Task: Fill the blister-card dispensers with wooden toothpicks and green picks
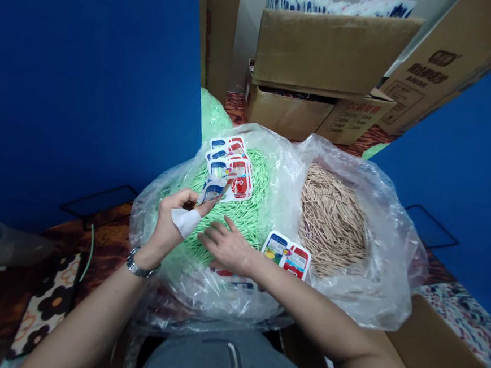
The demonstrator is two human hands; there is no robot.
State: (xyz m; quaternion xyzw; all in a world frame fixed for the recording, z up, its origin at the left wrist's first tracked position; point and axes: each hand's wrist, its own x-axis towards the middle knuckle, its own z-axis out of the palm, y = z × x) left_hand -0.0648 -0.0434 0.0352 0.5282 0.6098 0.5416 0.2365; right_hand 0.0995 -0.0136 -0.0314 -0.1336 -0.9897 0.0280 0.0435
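My left hand, with a white wrap near the thumb, pinches a small blue-and-red printed packet by its lower edge. The packet stands tilted up above a heap of thin, short green sticks in a clear plastic bag. Several similar packets lie overlapping on the sticks just beyond it. My right hand rests low over the near side of the heap, fingers apart and touching the green sticks. Another packet lies beside my right wrist, and one more is partly hidden under that hand.
To the right, a second clear bag holds tan sticks. Cardboard boxes stand at the back, the upper one filled with upright packets. Blue panels flank both sides. An open carton is at lower right.
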